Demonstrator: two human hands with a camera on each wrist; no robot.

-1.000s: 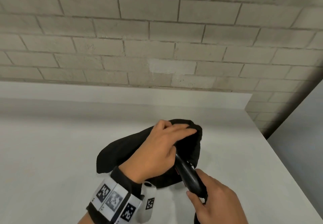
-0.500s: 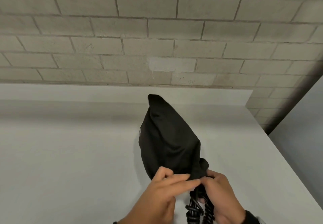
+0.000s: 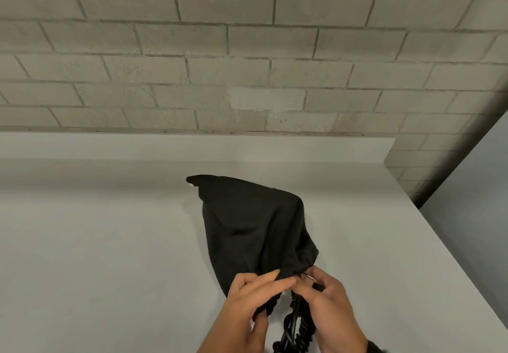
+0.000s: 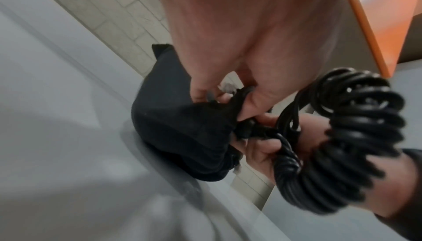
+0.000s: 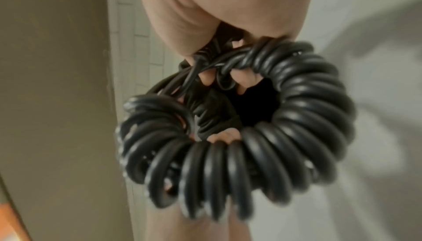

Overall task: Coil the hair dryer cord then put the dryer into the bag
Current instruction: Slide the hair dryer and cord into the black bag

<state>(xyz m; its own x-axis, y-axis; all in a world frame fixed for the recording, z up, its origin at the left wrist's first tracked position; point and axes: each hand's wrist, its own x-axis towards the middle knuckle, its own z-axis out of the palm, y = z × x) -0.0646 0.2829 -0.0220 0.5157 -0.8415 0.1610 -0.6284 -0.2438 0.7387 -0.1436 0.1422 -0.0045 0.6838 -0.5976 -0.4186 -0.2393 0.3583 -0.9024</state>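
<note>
The black cloth bag [image 3: 253, 229] lies bulging on the grey table [image 3: 110, 242], its gathered mouth toward me. The dryer itself is hidden; nothing of it shows. My left hand [image 3: 255, 295] pinches the bunched cloth of the mouth [image 4: 230, 104]. My right hand [image 3: 327, 297] sits right beside it, fingers curled round the black spiral cord [image 3: 294, 330] where it leaves the mouth. The coiled cord [image 4: 356, 136] hangs in a thick ring [image 5: 297, 118] below my right hand [image 5: 219, 78], outside the bag.
A grey brick wall [image 3: 247, 63] rises behind the table's low back ledge [image 3: 192, 146]. The table's right edge [image 3: 453, 256] runs diagonally close to my right hand, with a drop to the floor beyond it.
A second ago my right hand was pushing the dryer's handle into the flat bag. Then the bag stood up; now it has tipped back and left, and both hands hold its mouth.
</note>
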